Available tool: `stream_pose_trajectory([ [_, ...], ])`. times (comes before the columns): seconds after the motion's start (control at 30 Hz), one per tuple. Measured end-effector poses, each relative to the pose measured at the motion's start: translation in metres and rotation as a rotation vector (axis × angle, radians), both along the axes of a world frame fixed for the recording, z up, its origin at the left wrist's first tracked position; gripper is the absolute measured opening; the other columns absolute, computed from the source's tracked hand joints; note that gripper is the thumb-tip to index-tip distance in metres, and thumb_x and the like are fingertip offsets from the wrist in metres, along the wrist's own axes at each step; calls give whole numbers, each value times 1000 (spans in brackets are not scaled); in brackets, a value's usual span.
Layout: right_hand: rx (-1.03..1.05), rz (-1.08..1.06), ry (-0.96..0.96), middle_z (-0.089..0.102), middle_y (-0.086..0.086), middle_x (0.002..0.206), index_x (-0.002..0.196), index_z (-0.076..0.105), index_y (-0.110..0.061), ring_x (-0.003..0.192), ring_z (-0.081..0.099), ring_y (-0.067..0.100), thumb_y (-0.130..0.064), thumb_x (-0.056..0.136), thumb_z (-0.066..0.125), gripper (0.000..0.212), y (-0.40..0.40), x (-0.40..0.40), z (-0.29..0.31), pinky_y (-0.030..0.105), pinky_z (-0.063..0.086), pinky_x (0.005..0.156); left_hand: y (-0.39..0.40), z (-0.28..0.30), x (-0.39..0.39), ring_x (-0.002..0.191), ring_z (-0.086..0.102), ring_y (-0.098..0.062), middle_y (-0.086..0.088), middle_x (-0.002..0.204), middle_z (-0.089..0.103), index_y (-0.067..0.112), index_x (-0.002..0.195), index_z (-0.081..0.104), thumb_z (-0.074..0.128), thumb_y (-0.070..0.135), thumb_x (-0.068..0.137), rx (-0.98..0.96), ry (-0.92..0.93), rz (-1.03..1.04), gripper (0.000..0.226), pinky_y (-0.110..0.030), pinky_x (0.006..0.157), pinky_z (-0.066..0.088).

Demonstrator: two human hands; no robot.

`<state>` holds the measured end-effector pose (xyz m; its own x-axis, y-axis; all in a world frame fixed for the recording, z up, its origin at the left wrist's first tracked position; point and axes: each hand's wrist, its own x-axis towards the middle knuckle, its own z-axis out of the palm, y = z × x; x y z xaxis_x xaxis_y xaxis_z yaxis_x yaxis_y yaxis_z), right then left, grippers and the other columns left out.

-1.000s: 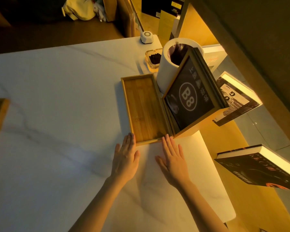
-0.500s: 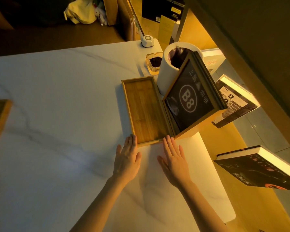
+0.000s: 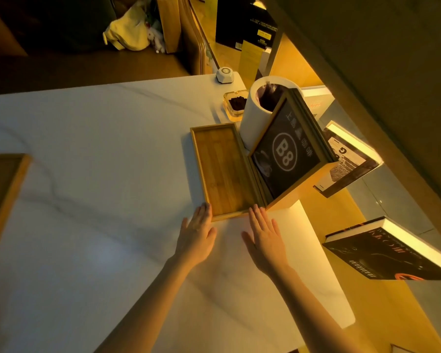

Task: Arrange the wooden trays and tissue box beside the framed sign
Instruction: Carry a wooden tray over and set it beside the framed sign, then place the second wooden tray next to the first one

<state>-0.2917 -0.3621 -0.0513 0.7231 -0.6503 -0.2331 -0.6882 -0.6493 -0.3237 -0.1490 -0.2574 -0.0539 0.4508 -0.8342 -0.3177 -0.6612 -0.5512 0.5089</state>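
At the far left edge, well away from both hands, a second wooden tray (image 3: pixel 3 197) lies on the white marble table (image 3: pixel 92 154), only partly in frame.

The left hand (image 3: pixel 196 238) rests flat on the table, palm down, fingers together and stretched out, gripping nothing. Its fingertips (image 3: pixel 205 208) touch the near left corner of the long wooden tray (image 3: pixel 222 171). That tray runs away from the hand, lying flat, nothing in it.

The right hand (image 3: pixel 264 238) lies just beside the left, also flat and open with fingers slightly spread, holding nothing. Its fingertips meet the near right corner of the same tray. So the 2 hands sit against the tray's near short edge, 1 at each corner.

Directly beyond the right hand, touching the tray's right long side, stands the framed sign (image 3: pixel 285 154), tilted back, dark with "B8" in a circle. Behind the sign, further from the hands, is a white cylindrical container (image 3: pixel 252 115) with a dark opening; whether this is the tissue holder I cannot tell. Past it sit a glass ashtray (image 3: pixel 236 104) with dark contents and a small white round device (image 3: pixel 224 75) at the table's far corner.

To the right of the right hand, off the table, 2 books show: 1 (image 3: pixel 346 159) beyond the sign, 1 dark-covered (image 3: pixel 382 253) nearer.
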Motion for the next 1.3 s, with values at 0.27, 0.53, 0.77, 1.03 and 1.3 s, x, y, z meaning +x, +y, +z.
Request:
stream_pose_trajectory([
  [0.27, -17, 47, -130, 65, 12, 110, 111, 58, -11, 100, 61, 26, -30, 94, 41, 31, 3, 52, 58, 42, 53, 83, 32, 48, 36, 107, 57, -31, -18, 118, 60, 7, 118, 50, 38, 25, 92, -118, 11, 153, 34, -38, 88, 46],
  [0.53, -163, 256, -50, 65, 8, 98, 103, 58, -10, 86, 62, 22, -27, 95, 36, 29, 58, 153, 124, 32, 49, 68, 118, 116, 116, 71, 53, -24, -12, 83, 61, 5, 88, 59, 36, 25, 92, -180, -356, 244, 30, -31, 62, 37],
  [0.77, -159, 359, -229, 66, 13, 98, 101, 59, -5, 87, 61, 27, -21, 92, 41, 26, 149, 223, 132, 38, 50, 75, 227, 138, 189, 62, 59, -38, -22, 71, 61, 3, 77, 58, 27, 33, 85, -279, -587, 309, 44, -36, 50, 41],
  [1.03, -15, 353, -248, 53, 11, 128, 126, 45, -7, 118, 46, 26, -25, 95, 38, 36, 261, 286, 111, 37, 43, 91, 343, 114, 267, 92, 61, -38, -21, 106, 63, 3, 107, 53, 35, 24, 85, -166, -640, 317, 36, -48, 72, 54],
  [1.3, 153, 372, -91, 29, 9, 150, 141, 23, -9, 138, 22, 26, -29, 96, 33, 50, 331, 325, 59, 40, 24, 112, 403, 58, 307, 123, 45, -36, -21, 135, 46, 3, 129, 34, 46, 20, 89, -25, -496, 402, 46, -51, 95, 44],
])
